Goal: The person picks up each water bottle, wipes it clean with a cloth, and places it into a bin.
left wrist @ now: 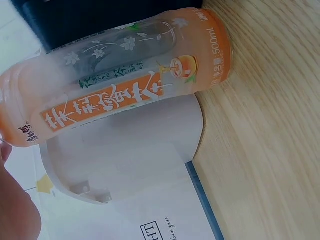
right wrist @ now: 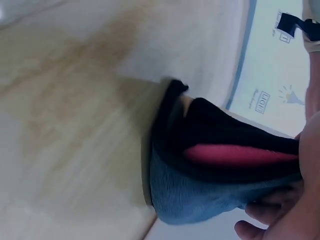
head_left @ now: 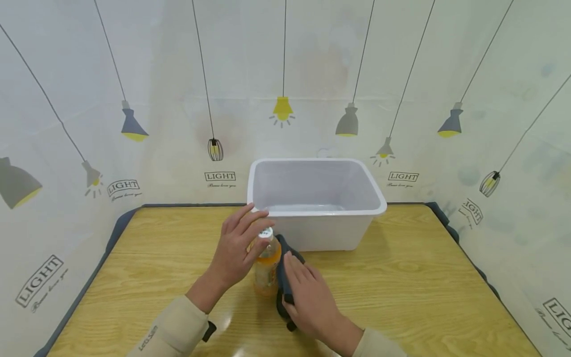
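A clear plastic drink bottle [head_left: 266, 275] with an orange label and white cap stands on the table, orange at its base. My left hand [head_left: 235, 248] holds it near the neck, thumb in front and fingers stretched past the cap. In the left wrist view the label of the bottle [left wrist: 115, 87] shows 500ml. Right beside the bottle is a dark blue fabric pouch [head_left: 284, 270] with black edging. My right hand [head_left: 312, 300] grips the pouch from the right, thumb toward its near end. The right wrist view shows pink [right wrist: 240, 155] between the pouch's black edges.
A white plastic bin [head_left: 325, 230] stands behind both hands, its open top facing up. The wooden table [head_left: 415, 297] has dark blue edges. A pale backdrop [head_left: 285, 54] printed with hanging lamps encloses its back and sides.
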